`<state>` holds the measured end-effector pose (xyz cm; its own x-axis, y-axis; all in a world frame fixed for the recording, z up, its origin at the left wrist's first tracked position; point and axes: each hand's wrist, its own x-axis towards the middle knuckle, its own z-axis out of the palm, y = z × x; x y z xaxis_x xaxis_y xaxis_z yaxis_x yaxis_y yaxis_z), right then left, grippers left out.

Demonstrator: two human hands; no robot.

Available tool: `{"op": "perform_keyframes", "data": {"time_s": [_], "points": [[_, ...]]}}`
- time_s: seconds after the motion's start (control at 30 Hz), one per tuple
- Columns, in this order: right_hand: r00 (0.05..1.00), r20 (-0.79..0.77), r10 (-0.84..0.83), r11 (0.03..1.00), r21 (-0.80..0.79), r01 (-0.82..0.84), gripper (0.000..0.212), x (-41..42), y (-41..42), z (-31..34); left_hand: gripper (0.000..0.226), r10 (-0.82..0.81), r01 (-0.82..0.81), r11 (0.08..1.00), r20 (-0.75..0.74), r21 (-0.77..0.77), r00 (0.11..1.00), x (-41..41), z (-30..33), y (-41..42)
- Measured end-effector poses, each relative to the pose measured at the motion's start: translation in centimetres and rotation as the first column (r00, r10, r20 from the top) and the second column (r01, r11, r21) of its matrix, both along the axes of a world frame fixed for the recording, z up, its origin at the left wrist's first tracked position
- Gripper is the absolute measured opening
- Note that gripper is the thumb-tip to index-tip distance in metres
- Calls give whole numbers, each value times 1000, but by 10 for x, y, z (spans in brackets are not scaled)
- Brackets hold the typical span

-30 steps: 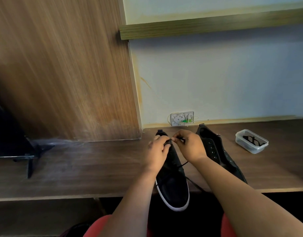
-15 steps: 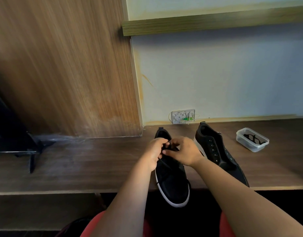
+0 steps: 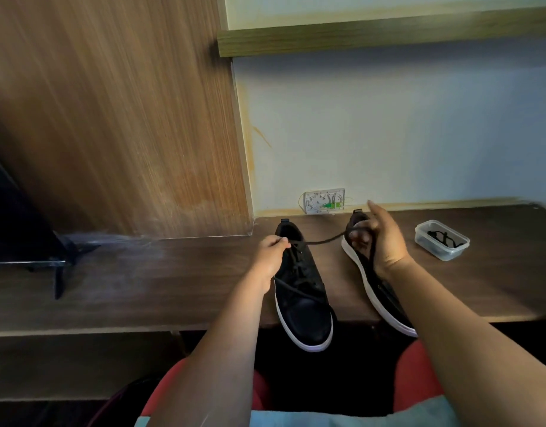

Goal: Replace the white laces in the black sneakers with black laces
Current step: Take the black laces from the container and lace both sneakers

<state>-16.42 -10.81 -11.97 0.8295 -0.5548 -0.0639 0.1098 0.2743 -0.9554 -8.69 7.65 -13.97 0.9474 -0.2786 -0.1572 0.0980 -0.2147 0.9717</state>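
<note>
Sneakers: two black sneakers with white soles are lying side by side on the table [image 3: 142, 282], toes pointing toward the person and hanging a little over the front edge. The left sneaker [image 3: 302, 291] is carrying a black lace through its eyelets; the right sneaker [image 3: 375, 291] is partly hidden behind the right forearm, and whether it has a lace I cannot tell.

Black lace: one black lace [image 3: 322, 241] is stretching from the top of the left sneaker across the gap to the right hand. A second free end is lying over the left sneaker toward its toe.

Left hand: the left hand [image 3: 270, 255] is resting on the upper side of the left sneaker, fingers curled and pinching at the lace near the top eyelets.

Right hand: the right hand [image 3: 378, 241] is hovering over the heel part of the right sneaker, holding the lace end with curled fingers while the index finger is pointing up.

Hands together: the two hands are apart, joined only by the tight lace.

Box: one small clear plastic box [image 3: 441, 240] is standing on the table to the right of the sneakers, well apart from them, with something thin and black inside.

Wall: one white socket plate [image 3: 324, 201] is sitting low on the wall, behind the sneakers.

Left side: one dark stand [image 3: 60, 266] is standing on the table.
</note>
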Motion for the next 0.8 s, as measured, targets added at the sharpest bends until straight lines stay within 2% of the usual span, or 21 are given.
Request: {"op": "perform_keyframes", "data": {"time_s": [0.03, 0.07, 0.1, 0.13, 0.2, 0.3, 0.37, 0.43, 0.5, 0.6, 0.7, 0.8], "points": [[989, -147, 0, 956, -291, -44, 49, 1, -2, -5, 19, -37, 36, 999, 26, 15, 999, 0, 0, 0], [966, -257, -19, 818, -559, -133, 50, 2, 1, -11, 17, -78, 76, 996, 54, 37, 995, -1, 0, -1], [954, -299, -32, 657, -726, -205, 52, 6, 5, -17, 16, -116, 111, 992, 85, 67, 990, -3, 0, -2], [948, -319, 3, 569, -779, -264, 52, 8, 11, -22, 15, -145, 134, 986, 115, 96, 983, -5, 0, -3], [933, -340, 118, 535, -770, -349, 38, 14, 26, -27, 12, -167, 148, 981, 156, 125, 974, -6, -3, -4], [917, -348, 194, 386, -833, -397, 23, 25, 44, -36, 16, -187, 157, 976, 204, 154, 961, -4, -6, -2], [930, -321, 179, 399, -841, -367, 21, 29, 47, -39, 21, -206, 167, 969, 221, 180, 953, -1, -8, 0], [935, -314, 167, 394, -848, -355, 24, 31, 40, -38, 15, -208, 164, 965, 220, 204, 953, 2, -10, 3], [938, -325, 119, 365, -864, -346, 27, 37, 25, -39, 11, -215, 144, 954, 263, 263, 941, 8, -12, 10], [915, -397, -65, 325, -876, -357, 30, 40, -2, -42, 14, -273, 83, 883, 363, 462, 891, 21, -8, 31], [842, -509, -178, 278, -847, -453, 33, 39, -17, -43, 16, -294, 54, 800, 311, 598, 904, 35, -8, 60], [771, -613, -174, 314, -776, -546, 27, 44, -20, -48, 23, -287, 57, 741, 238, 669, 928, 46, -12, 83]]}}
